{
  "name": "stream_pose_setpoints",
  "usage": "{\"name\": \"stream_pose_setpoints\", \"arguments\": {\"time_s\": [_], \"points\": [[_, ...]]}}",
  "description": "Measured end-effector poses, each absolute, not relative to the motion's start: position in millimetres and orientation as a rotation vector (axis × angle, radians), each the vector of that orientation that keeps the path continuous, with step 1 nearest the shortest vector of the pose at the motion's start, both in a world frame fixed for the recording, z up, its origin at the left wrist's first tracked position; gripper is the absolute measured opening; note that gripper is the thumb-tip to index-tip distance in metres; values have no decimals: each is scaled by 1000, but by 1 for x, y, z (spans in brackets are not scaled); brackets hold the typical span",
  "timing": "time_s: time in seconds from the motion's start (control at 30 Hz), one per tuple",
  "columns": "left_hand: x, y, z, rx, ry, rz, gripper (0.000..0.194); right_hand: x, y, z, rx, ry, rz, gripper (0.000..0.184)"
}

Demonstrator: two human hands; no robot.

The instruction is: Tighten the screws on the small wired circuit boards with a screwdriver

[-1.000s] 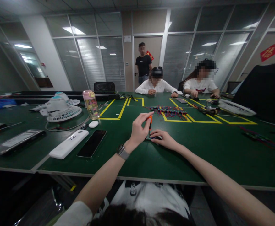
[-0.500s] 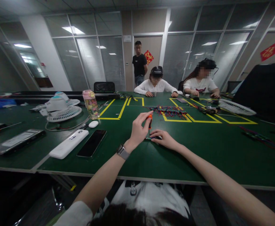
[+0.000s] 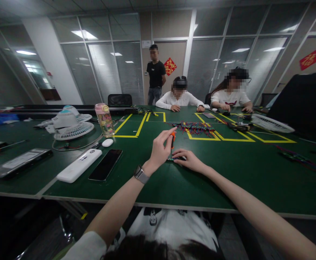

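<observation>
My left hand (image 3: 161,146) is closed around the orange and black handle of a screwdriver (image 3: 173,139), which stands upright. Its thin shaft points down onto a small green circuit board (image 3: 170,159) lying on the table. From the right, my right hand (image 3: 189,160) grips the board's edge with fingers low against the tabletop; part of the board is hidden under them. A dark piece shows beneath those fingers, too small to make out. Beyond my hands lies a bundle of small boards with red and blue wires (image 3: 198,129).
Left of my arm are a black phone (image 3: 105,165), a white power bank (image 3: 79,165), a white earbud case (image 3: 107,143), a pink-lidded bottle (image 3: 105,121) and white fans (image 3: 72,124). More wired boards (image 3: 295,157) lie at right. Two people sit across the green table (image 3: 228,187); another stands behind.
The standing person has shifted a little to the left. My left fingers have moved slightly on the screwdriver handle; my right hand stays at the board.
</observation>
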State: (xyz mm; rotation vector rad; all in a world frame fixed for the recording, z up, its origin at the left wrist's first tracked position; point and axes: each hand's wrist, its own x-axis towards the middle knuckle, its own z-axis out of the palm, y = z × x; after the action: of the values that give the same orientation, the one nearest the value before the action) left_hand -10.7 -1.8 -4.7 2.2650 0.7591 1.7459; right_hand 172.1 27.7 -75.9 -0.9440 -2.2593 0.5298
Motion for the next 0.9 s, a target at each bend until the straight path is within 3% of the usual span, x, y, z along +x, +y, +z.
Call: {"name": "stream_pose_setpoints", "arguments": {"time_s": [0.2, 0.47, 0.73, 0.9], "points": [[-10, -2, -4, 2225, 917, 1884, 16, 172, 27, -75, -942, -2256, 543, 17], [-11, -1, -5, 2281, 791, 1743, 33, 172, 29, -77, -946, -2253, 530, 17], [-9, -3, -4, 2228, 876, 1933, 16, 172, 28, -76, -942, -2253, 540, 17], [-11, -2, -5, 2279, 860, 1804, 28, 172, 28, -77, -947, -2255, 540, 18]]}}
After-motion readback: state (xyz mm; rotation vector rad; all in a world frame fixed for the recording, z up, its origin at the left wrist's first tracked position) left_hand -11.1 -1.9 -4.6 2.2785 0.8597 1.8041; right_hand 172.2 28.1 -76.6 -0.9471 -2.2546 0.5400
